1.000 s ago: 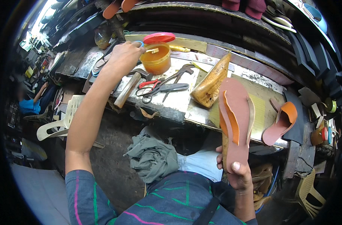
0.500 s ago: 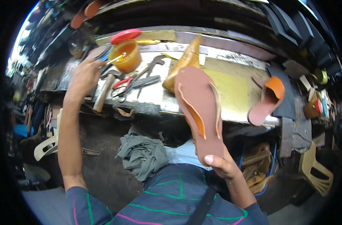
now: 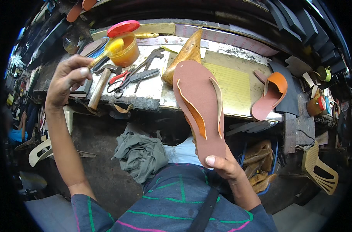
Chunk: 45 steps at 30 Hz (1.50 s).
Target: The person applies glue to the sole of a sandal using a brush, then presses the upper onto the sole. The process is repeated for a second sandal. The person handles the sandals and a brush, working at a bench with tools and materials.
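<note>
Brush (image 3: 115, 46) pinched thumb-to-fingers in left hand (image 3: 69, 76), other fingers loosely curled, bristles up by the left rim of the glue tub (image 3: 126, 56). Right hand (image 3: 227, 166) clamps the heel end of the sole (image 3: 199, 87), thumb on top. Sole sits right of the brush hand, long axis running from right thumb toward the bench, toe tipped slightly left. Bristles blurred, so can't tell if they touch the tub. Scissors (image 3: 145, 74) and hammer (image 3: 100, 88) lie between; wooden last (image 3: 186, 52) behind toe; orange-strapped sandal (image 3: 277, 91) farther right.
</note>
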Tool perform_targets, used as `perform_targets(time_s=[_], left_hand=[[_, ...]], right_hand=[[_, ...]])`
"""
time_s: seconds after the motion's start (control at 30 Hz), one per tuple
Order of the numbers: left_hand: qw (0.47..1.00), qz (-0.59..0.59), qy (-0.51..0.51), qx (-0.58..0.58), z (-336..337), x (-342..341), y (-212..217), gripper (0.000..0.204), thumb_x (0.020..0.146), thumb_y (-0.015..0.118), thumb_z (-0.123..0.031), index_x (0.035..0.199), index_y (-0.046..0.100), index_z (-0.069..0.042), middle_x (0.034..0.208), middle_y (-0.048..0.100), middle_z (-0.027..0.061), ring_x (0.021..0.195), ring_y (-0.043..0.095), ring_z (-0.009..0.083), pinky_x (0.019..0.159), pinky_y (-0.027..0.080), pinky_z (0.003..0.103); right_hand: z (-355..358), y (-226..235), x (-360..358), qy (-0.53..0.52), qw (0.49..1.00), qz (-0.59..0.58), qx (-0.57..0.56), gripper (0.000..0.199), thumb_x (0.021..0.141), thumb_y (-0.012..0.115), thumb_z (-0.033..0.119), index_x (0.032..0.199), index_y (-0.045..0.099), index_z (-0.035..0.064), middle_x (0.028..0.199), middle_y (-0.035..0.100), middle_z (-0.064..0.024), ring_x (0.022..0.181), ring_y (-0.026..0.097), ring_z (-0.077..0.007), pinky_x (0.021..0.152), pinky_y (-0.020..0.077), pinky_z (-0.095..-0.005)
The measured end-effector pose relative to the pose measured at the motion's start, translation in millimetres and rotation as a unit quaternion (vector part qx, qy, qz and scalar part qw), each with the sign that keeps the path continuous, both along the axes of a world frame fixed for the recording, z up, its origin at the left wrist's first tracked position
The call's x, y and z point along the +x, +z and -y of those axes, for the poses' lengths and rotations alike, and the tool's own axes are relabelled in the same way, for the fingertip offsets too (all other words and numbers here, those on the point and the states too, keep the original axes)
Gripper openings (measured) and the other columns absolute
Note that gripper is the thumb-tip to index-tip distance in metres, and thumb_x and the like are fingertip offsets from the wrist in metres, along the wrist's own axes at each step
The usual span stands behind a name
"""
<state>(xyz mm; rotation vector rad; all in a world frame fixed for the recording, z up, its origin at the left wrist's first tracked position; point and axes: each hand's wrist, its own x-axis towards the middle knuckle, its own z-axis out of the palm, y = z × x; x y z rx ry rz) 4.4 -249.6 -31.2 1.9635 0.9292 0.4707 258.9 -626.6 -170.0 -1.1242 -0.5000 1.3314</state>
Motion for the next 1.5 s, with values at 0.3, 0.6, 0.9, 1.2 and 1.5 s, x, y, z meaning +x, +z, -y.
perform_targets(time_s=[0.3,0.6,0.9,1.2,1.5], left_hand=[[0.946,0.057,-0.120,0.295,138,65,-19,0.024,0.094,0.076,-0.008,0.117,0.081,-0.010,0.086,0.064,0.0027,0.073,0.063,0.0137,0.061,0.052,0.029],[0.803,-0.095,-0.113,0.577,157,106,-36,0.024,0.089,0.071,-0.013,0.113,0.075,-0.010,0.097,0.061,0.0050,0.089,0.065,0.0219,0.065,0.054,0.035],[0.792,-0.076,-0.146,0.587,175,101,-37,0.028,0.083,0.071,-0.016,0.110,0.074,-0.009,0.094,0.060,0.0041,0.084,0.063,0.0193,0.062,0.051,0.032],[0.811,-0.031,-0.210,0.545,211,79,-51,0.024,0.084,0.076,-0.016,0.107,0.076,-0.011,0.084,0.055,-0.0013,0.072,0.054,0.0139,0.054,0.039,0.029],[0.962,0.078,-0.085,0.248,200,72,-37,0.031,0.088,0.073,0.007,0.117,0.079,-0.002,0.089,0.067,0.0088,0.074,0.064,0.0221,0.067,0.056,0.037]], right_hand=[[-6,0,-12,0.003,1.000,0.018,0.011,0.091,0.079,0.080,0.042,0.146,0.042,-0.0052,0.106,0.058,-0.0104,0.093,0.058,-0.0165,0.082,0.0483,-0.0299],[-8,-4,-14,0.019,0.998,0.037,0.043,0.096,0.085,0.077,0.039,0.156,0.029,-0.0035,0.121,0.052,-0.0117,0.108,0.052,-0.0190,0.092,0.0444,-0.0348],[1,-10,-7,0.053,0.996,0.052,0.053,0.101,0.090,0.075,0.037,0.166,0.021,-0.0003,0.145,0.047,-0.0177,0.135,0.048,-0.0277,0.115,0.0402,-0.0455],[2,-23,3,0.008,0.997,0.055,0.062,0.103,0.088,0.078,0.034,0.166,0.020,-0.0003,0.145,0.047,-0.0159,0.133,0.050,-0.0263,0.115,0.0408,-0.0438],[-2,-28,-4,-0.012,0.993,0.104,0.056,0.109,0.084,0.078,0.038,0.167,0.019,0.0014,0.143,0.048,-0.0156,0.129,0.052,-0.0258,0.111,0.0429,-0.0417]])
